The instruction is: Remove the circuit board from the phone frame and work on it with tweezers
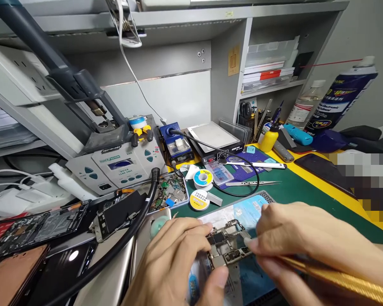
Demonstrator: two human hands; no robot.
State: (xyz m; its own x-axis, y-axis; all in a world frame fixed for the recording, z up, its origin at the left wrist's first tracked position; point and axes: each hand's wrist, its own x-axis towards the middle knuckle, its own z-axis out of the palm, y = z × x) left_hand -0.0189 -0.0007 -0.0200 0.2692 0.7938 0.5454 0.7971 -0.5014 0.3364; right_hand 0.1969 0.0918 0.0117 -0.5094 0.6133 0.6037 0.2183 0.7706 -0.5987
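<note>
A phone circuit board (231,246) lies low in the middle of the view, over a blue and white printed repair mat (247,208). My left hand (175,263) grips its left side, fingertips on the upper edge and thumb by the lower edge. From the right, my right hand (290,233) is closed around a slim gold tool (338,278) with a textured handle. The fingers of that hand are at the board's right side and hide the tool's tip, so its kind does not show.
A grey hot-air station (127,163) stands at the left, its black hose (143,208) curving down beside my left hand. Behind the board are solder spools (203,178), tweezers (252,183) and a box of board scraps (169,191). Phones and phone parts (44,233) crowd the left.
</note>
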